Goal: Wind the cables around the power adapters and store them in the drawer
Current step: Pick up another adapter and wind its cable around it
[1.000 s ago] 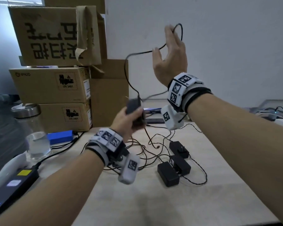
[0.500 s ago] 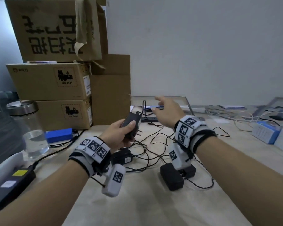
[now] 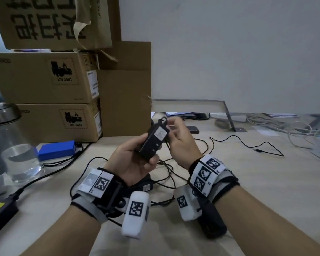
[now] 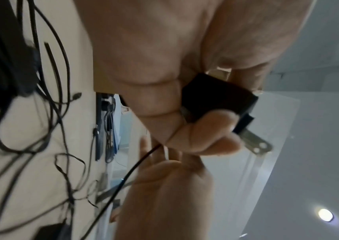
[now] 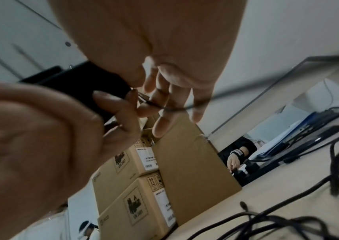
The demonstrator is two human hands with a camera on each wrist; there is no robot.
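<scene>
My left hand (image 3: 146, 152) grips a black power adapter (image 3: 153, 143) above the table, label side up. In the left wrist view its metal prongs (image 4: 254, 142) stick out past my fingers. My right hand (image 3: 174, 130) is close behind the adapter's far end and pinches its thin black cable (image 5: 164, 108), which loops over that end (image 3: 163, 120). The rest of this cable trails right across the table to a barrel plug (image 3: 257, 150). Two more black adapters lie on the table, one under my left hand (image 3: 146, 183) and one under my right wrist (image 3: 211, 224). No drawer is in view.
Stacked cardboard boxes (image 3: 44, 80) stand at the back left. A glass jar (image 3: 17, 154), a blue box (image 3: 57, 150) and a large black power brick (image 3: 0, 213) lie along the left. Tangled black cables (image 3: 166, 174) lie below my hands, white cables (image 3: 284, 130) at the right.
My right hand came down from high in the air with the cable to the adapter's far end. My left hand turned the adapter label up.
</scene>
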